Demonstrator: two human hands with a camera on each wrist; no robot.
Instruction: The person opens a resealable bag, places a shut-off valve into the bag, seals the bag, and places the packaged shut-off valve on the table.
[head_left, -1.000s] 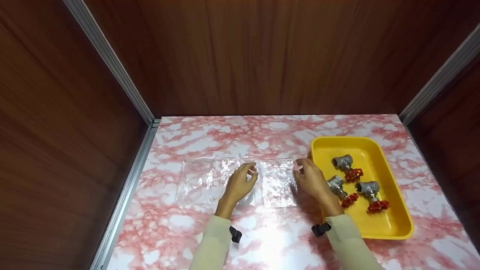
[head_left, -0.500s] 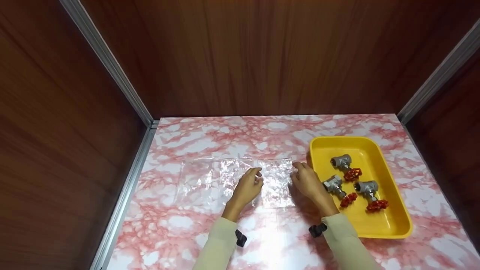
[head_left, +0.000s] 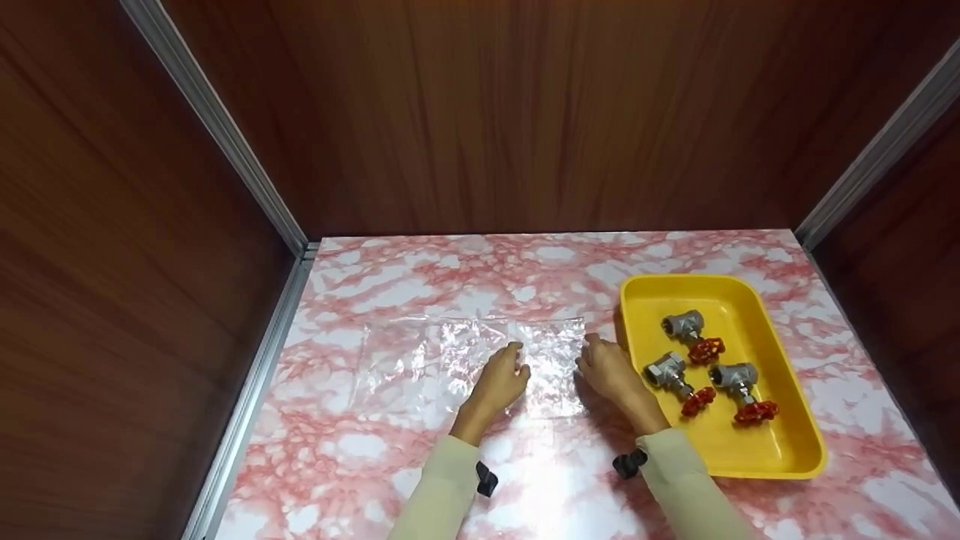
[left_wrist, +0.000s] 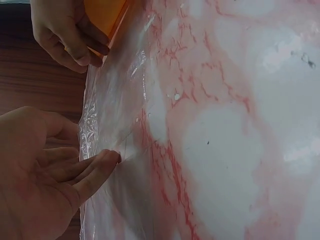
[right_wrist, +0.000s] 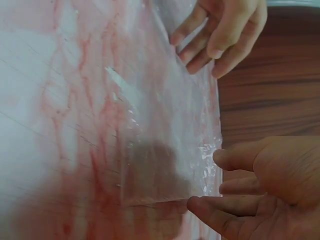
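Observation:
Clear plastic bags lie flat side by side on the table, one at the left (head_left: 397, 367) and one at the right (head_left: 553, 375). Overlaps between them are hard to make out. My left hand (head_left: 499, 381) is over the right bag's left side, fingers spread and slightly bent; in the left wrist view its fingertips (left_wrist: 111, 157) rest on the film. At that bag's right edge is my right hand (head_left: 611, 370), fingers loosely extended. A fingertip (right_wrist: 196, 202) reaches the bag's corner in the right wrist view. Neither hand plainly pinches the plastic.
To the right stands a yellow tray (head_left: 765, 459), close to my right hand. Inside it lie three metal valves with red handwheels, among them one valve (head_left: 682, 325) at the back. Wood-patterned panels (head_left: 525, 120) enclose the back and sides of the marbled table (head_left: 360, 480).
My left hand has shifted right and slightly nearer me over the bags. My right hand has moved slightly left and nearer me. The bags and valves stay in place.

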